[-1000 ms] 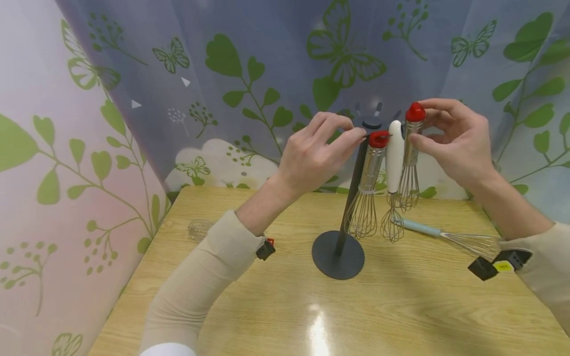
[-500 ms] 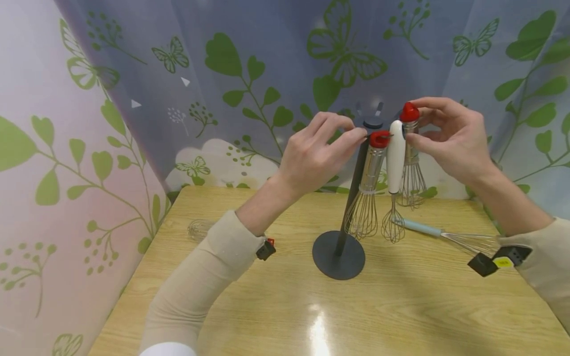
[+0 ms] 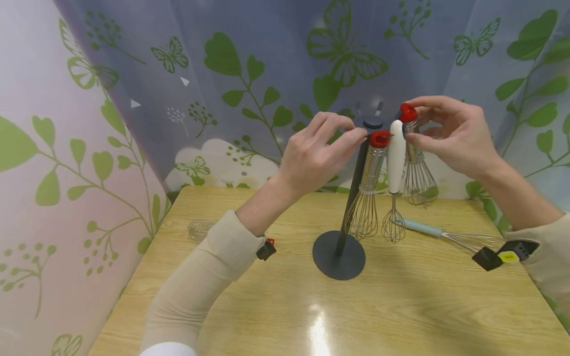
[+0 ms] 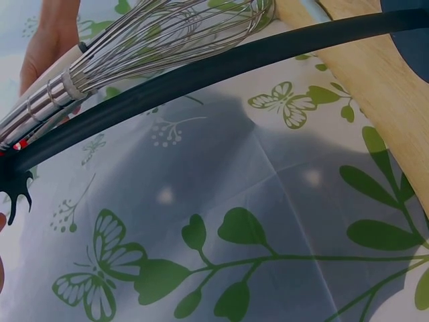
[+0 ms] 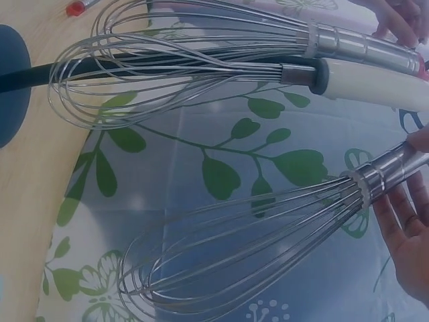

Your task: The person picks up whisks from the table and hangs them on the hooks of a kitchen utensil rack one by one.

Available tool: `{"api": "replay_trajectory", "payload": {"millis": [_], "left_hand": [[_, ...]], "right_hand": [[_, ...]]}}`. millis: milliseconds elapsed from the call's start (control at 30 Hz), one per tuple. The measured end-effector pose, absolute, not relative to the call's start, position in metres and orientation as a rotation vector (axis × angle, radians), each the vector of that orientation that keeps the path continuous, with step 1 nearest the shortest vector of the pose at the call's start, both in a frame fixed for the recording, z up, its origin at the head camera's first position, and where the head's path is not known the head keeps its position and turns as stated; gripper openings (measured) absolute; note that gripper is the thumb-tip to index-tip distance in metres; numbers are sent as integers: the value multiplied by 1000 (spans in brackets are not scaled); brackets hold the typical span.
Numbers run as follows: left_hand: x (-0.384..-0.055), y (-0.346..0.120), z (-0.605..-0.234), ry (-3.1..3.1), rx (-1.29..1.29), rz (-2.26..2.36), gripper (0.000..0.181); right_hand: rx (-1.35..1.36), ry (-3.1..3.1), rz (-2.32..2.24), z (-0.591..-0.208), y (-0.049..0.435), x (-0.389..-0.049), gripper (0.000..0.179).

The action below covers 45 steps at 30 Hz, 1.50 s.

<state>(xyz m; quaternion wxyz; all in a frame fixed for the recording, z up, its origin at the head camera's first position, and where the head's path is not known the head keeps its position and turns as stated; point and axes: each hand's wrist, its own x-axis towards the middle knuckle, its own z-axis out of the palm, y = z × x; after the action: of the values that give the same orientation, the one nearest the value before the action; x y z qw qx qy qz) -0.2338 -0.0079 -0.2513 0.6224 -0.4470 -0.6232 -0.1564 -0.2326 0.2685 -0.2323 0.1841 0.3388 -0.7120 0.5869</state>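
Observation:
My left hand pinches a hook near the top of the black stand between thumb and index finger. From the stand hang a whisk with a metal handle and red loop end and a white-handled whisk. Just right of them, my right hand holds another metal-handled whisk by its upper handle, red end upward and close behind the white handle. Its wires slant down to the right. The right wrist view shows this whisk apart from the two hanging ones.
A light-blue-handled whisk lies on the wooden table at the back right. Another whisk lies at the left, partly hidden by my left sleeve. The stand's round base sits mid-table. A patterned curtain hangs behind.
My right hand has brought its whisk slightly left, its red end closer to the white handle, and the wire end has swung out to the right. The left hand stays in place.

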Motion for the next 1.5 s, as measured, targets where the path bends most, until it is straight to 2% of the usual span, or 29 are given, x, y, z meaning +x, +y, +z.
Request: {"api": "replay_trajectory", "payload": {"millis": [767, 1067, 1367, 1500], "left_hand": [[-233, -7, -252, -1437, -1016, -348, 8], [-232, -8, -252, -1442, -1013, -350, 6], [-232, -8, -252, -1439, -1008, -351, 5], [-232, -8, -251, -1441, -1017, -362, 5]], "right_hand": [[983, -2271, 1207, -224, 274, -231, 55], [1007, -2259, 1175, -227, 271, -232, 53], [938, -2256, 1278, -232, 268, -233, 63], [936, -2259, 1305, -233, 268, -232, 60]]}}
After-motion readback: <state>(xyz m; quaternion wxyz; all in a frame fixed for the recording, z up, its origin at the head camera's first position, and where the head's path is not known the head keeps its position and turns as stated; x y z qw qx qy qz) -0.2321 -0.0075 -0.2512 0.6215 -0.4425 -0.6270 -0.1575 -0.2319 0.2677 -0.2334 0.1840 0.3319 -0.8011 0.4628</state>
